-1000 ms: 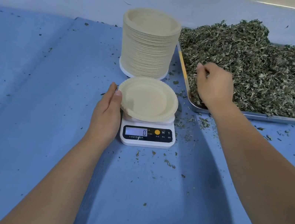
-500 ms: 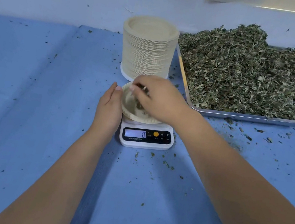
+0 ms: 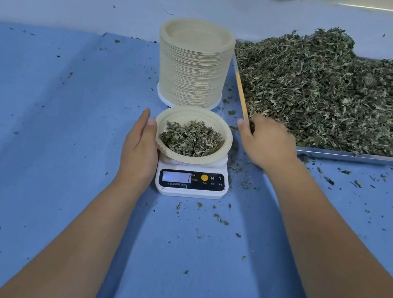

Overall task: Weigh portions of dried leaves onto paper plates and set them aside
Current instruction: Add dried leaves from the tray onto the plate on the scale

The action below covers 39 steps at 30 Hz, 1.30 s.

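On the left, the left hand [image 3: 139, 149] lies flat with its fingers straight, its fingertips touching the left rim of the paper plate [image 3: 191, 112] to steady it. The plate sits on the small white scale [image 3: 191, 183] near the middle of the tabletop [image 3: 51, 124] and holds a loose portion of dried leaves [image 3: 190, 138]. The scale's display is lit but too blurred to read. Just behind it, a tall stack of paper plates [image 3: 191, 70] stands toward the far edge. To the right, the right hand [image 3: 266, 142] is at the near left corner of the metal tray [image 3: 352, 156], fingers curled down into the edge of the big leaf heap [image 3: 329, 93]. Whether they hold a pinch cannot be told. This looks like the topping-up step. The next move likely calls for small pinches dropped over the plate's middle, while watching the reading and not leaning on the rim. The tabletop is covered in blue cloth, creased and strewn with leaf crumbs, thickest around the scale and the tray. A pale wall rises behind it.
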Motion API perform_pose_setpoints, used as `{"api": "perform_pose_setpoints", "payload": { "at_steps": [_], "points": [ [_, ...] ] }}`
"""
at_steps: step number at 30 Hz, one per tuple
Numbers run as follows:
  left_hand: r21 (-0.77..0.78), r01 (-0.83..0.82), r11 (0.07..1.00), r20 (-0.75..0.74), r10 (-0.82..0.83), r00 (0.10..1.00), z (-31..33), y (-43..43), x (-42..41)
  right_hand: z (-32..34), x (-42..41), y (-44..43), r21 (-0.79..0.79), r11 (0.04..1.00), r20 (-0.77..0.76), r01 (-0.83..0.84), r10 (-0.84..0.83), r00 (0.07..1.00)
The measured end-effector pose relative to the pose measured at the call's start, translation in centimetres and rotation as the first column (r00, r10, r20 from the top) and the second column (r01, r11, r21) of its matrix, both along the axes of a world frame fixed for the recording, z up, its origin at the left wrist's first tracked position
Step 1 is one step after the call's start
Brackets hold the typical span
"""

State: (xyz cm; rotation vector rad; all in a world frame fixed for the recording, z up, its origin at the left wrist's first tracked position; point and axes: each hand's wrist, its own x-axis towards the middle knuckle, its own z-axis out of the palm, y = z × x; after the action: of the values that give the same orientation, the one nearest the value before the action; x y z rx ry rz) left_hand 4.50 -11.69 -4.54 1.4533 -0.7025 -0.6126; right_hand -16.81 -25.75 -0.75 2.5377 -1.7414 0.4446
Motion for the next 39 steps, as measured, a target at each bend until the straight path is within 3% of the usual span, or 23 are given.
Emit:
{"api": "perform_pose_setpoints", "payload": {
  "at_steps": [3, 6, 9, 12, 14, 20, 25, 29, 35, 39],
  "points": [
    [-0.003, -0.007, 1.000, 0.013, 0.007, 1.000, -0.2, -0.1, 0.0, -0.8, -0.1, -0.6, 0.032, 0.999, -0.116, 0.008, -0.004, 0.993],
    [-0.003, -0.005, 1.000, 0.025, 0.005, 1.000, -0.2, -0.2, 0.0, -0.3, 0.3, -1.1, 0.047, 0.999, 0.013, 0.011, -0.011, 1.000],
    [-0.011, 0.000, 1.000, 0.030, 0.001, 1.000, -0.3, -0.3, 0.1, 0.3, 0.3, -1.3, -0.038, 0.999, -0.012, 0.025, -0.025, 1.000],
    [-0.015, 0.000, 1.000, 0.025, 0.000, 1.000, -0.4, -0.3, 0.1, 0.9, 0.4, -1.6, 0.180, 0.982, -0.116, 0.052, -0.032, 0.993],
    [-0.018, -0.001, 1.000, 0.024, 0.001, 1.000, -0.4, -0.3, 0.1, 0.8, 0.5, -2.0, 0.234, 0.972, -0.125, 0.026, 0.003, 0.992],
    [-0.017, -0.008, 1.000, 0.018, 0.008, 1.000, -0.4, -0.3, 0.2, 0.3, 0.4, -1.9, 0.050, 0.999, 0.007, 0.000, 0.000, 1.000],
    [-0.025, -0.008, 1.000, 0.007, 0.008, 1.000, -0.4, -0.3, 0.1, 0.0, 0.3, -1.4, 0.088, 0.996, -0.109, 0.002, 0.007, 0.994],
    [-0.022, -0.012, 1.000, 0.004, 0.012, 1.000, -0.3, -0.3, 0.1, -0.9, 0.3, -0.6, -0.058, 0.998, -0.029, 0.002, -0.004, 1.000],
    [-0.024, -0.014, 1.000, 0.000, 0.014, 1.000, -0.2, -0.3, 0.0, 0.8, 0.4, -1.3, -0.064, 0.998, 0.101, -0.007, 0.014, 0.995],
    [-0.025, -0.006, 1.000, 0.001, 0.006, 1.000, -0.2, -0.1, 0.0, 3.1, 2.6, -1.0, -0.084, 0.995, 0.293, -0.049, 0.072, 0.953]
  ]
}}
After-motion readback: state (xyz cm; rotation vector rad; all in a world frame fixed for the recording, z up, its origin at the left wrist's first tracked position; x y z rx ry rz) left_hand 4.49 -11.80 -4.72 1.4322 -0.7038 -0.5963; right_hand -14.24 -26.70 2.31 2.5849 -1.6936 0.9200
